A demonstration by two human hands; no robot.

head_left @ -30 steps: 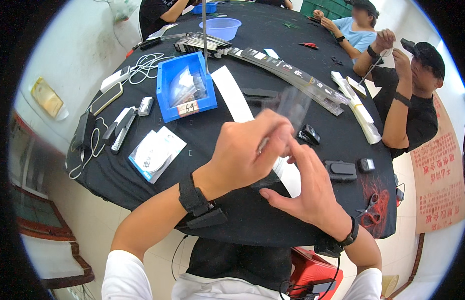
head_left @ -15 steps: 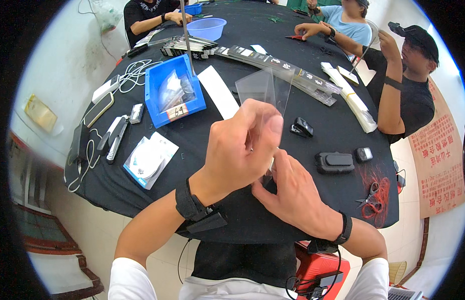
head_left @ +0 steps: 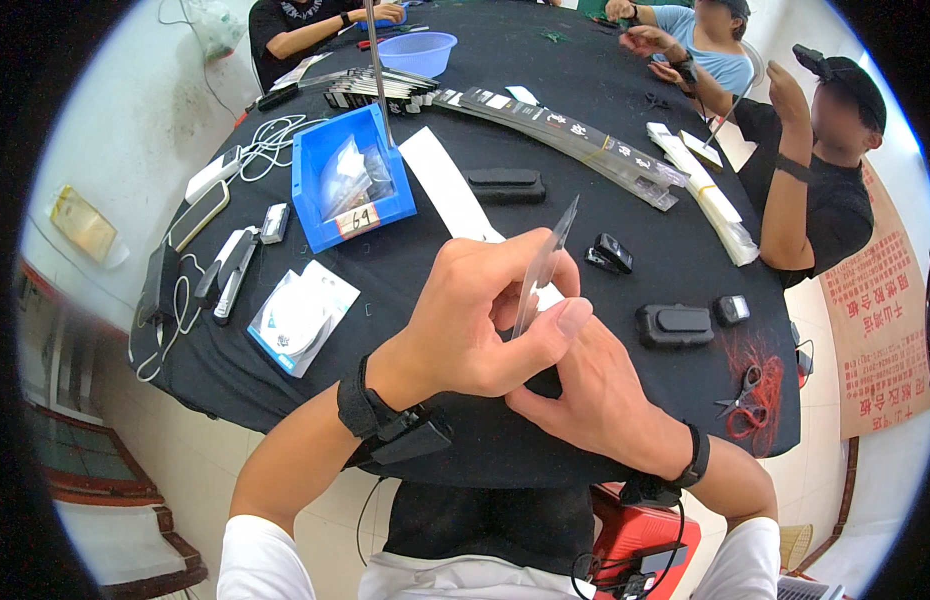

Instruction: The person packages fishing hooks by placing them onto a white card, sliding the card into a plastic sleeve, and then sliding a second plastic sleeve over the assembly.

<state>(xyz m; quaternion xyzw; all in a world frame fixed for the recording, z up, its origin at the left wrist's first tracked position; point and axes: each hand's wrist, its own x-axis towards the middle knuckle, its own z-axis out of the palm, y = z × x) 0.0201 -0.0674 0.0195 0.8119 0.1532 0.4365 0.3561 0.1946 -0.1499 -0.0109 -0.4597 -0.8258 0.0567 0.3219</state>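
My left hand [head_left: 465,315] is closed, with a thin clear plastic sleeve [head_left: 534,275] held upright between thumb and fingers. Seen nearly edge-on, the sleeve rises above the knuckles. My right hand [head_left: 615,395] sits just below and to the right, touching or almost touching the left thumb. Its fingers curl in behind the left hand, so what they grip is hidden. A small white piece [head_left: 548,297] shows between the two hands. Beyond the left hand, a long white strip [head_left: 445,185] lies on the black cloth.
A blue bin [head_left: 310,200] with plastic bags, a stapler [head_left: 233,272] and a white disc package [head_left: 295,320] lie left. Right are a black clip [head_left: 610,254], a black case [head_left: 675,325], and scissors [head_left: 745,392] among red threads. Flat packages [head_left: 575,140] lie farther off; several people sit around the table.
The clear sleeve has turned from broadside to nearly edge-on and come lower. My left hand has tipped and opened its grip outline slightly; my right hand stays nearly in place.
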